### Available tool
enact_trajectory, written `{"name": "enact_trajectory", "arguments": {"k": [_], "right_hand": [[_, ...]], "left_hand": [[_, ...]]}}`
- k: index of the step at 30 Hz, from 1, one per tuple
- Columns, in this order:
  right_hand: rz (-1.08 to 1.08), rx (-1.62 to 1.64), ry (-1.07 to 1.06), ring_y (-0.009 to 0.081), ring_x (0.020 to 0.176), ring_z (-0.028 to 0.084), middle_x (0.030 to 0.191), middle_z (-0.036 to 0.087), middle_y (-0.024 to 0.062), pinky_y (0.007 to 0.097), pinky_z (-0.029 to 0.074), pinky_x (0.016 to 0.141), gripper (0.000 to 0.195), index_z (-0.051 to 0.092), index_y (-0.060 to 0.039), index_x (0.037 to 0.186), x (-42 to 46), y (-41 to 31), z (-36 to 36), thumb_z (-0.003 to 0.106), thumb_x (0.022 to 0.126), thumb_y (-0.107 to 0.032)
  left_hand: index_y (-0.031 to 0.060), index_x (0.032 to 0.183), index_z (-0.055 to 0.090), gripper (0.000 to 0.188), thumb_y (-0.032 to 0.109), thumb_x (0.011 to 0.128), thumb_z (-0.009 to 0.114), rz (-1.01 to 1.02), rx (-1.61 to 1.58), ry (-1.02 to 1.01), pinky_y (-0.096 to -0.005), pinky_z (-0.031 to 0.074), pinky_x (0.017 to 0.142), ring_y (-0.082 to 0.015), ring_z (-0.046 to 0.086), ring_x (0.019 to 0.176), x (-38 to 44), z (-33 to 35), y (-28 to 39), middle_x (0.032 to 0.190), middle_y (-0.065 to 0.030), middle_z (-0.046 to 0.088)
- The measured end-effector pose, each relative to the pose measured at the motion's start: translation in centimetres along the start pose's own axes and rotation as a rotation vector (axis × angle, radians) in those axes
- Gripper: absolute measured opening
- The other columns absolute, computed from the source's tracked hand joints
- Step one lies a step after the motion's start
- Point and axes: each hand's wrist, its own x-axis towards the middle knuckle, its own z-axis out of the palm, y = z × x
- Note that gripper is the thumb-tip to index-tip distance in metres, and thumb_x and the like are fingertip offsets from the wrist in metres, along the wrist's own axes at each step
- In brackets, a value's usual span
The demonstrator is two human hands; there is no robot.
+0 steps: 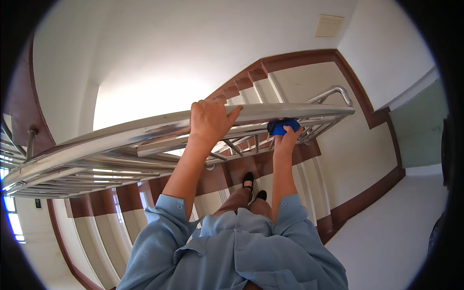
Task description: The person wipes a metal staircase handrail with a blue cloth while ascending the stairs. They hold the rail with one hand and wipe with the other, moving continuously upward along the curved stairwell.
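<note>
My left hand (209,121) rests over the thick top rail of a shiny metal stair railing (268,109), its fingers curled across the far side. To the right and slightly lower, my right hand (287,137) holds a blue cloth (285,127) with a dark end. The cloth is against the railing just under the top rail; whether it touches the top rail or the thinner rail below, I cannot tell. Most of the right fingers are hidden behind the cloth.
Pale steps (112,232) with red-brown edging descend or rise on the left. A landing (362,145) lies to the right, and another flight (259,90) shows beyond the railing. White walls (391,224) surround the stairwell; a vent grille (328,25) is set high up.
</note>
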Motion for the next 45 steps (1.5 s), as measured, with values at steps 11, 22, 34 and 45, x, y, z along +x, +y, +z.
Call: {"name": "enact_trajectory", "arguments": {"k": [11, 22, 34, 45], "right_hand": [[0.462, 0.323, -0.489, 0.0275, 0.107, 0.065, 0.109, 0.068, 0.0112, 0.0475, 0.052, 0.101, 0.025, 0.060, -0.0054, 0.117, -11.3, 2.0, 3.6, 0.056, 0.104, -0.026], [0.541, 0.430, -0.317, 0.0342, 0.111, 0.061, 0.123, 0.063, 0.0146, 0.0646, 0.046, 0.103, 0.030, 0.060, -0.0074, 0.113, 5.0, -2.9, 0.5, 0.059, 0.096, -0.031], [0.834, 0.398, -0.623, 0.0323, 0.096, 0.065, 0.100, 0.064, 0.0121, 0.0559, 0.053, 0.098, 0.019, 0.058, -0.0041, 0.105, -8.4, 0.6, 4.5, 0.067, 0.093, -0.016], [0.759, 0.194, -0.720, 0.0313, 0.112, 0.065, 0.116, 0.067, 0.0161, 0.0470, 0.054, 0.104, 0.031, 0.059, 0.0032, 0.118, -10.2, -2.0, 3.5, 0.060, 0.087, 0.003]], "left_hand": [[0.0050, 0.072, 0.069, 0.059, 0.058, 0.096, 0.057, 0.014, -0.028, 0.020, -0.0409, 0.047, 0.070, -0.0295, 0.068, 0.066, 0.3, -0.3, 0.7, 0.063, -0.0142, 0.067], [0.0055, 0.076, 0.068, 0.052, 0.054, 0.095, 0.061, -0.004, -0.060, -0.009, -0.0407, 0.048, 0.068, -0.0270, 0.067, 0.067, 0.4, -0.3, 1.0, 0.067, -0.0145, 0.067], [0.0047, 0.105, 0.060, 0.031, 0.009, 0.079, 0.075, 0.157, -0.526, 0.775, -0.0471, 0.044, 0.095, -0.0379, 0.056, 0.112, -10.3, 3.5, 3.5, 0.110, -0.0173, 0.057], [0.0022, 0.100, 0.062, 0.017, 0.003, 0.087, 0.073, -0.225, -1.104, 0.427, -0.0351, 0.052, 0.082, -0.0241, 0.066, 0.090, -11.8, 2.8, 0.9, 0.095, -0.0107, 0.067]]}}
